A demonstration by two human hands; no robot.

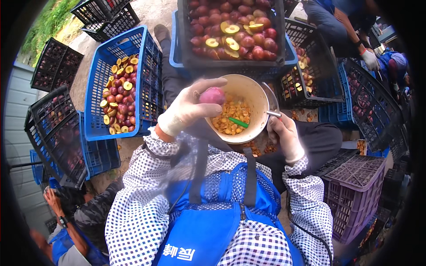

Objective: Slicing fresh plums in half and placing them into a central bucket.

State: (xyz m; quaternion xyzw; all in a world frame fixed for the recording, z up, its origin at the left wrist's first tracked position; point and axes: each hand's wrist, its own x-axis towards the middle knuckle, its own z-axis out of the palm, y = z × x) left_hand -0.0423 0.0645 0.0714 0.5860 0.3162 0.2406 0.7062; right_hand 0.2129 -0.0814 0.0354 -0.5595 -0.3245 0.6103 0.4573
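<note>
My left hand (188,104), in a pale glove, is closed around a whole purple-red plum (212,95) over the rim of a white bucket (259,91). Inside the bucket lie many small yellow-brown plum stones or scraps (230,108) and a green stick-like piece (238,122). Just outside the bucket's right side, my gloved right hand (285,136) grips a small tool with a silver metal shaft (273,114). A thin curved strip rises beside the shaft; whether it belongs to the tool I cannot tell.
Ahead stands a dark crate (183,40) of whole and halved plums. At left, a blue crate (143,88) holds more halves. Another black crate (326,95) is at right, near a purple crate (359,204). Other people work at upper right, where a gloved hand (369,60) shows, and lower left.
</note>
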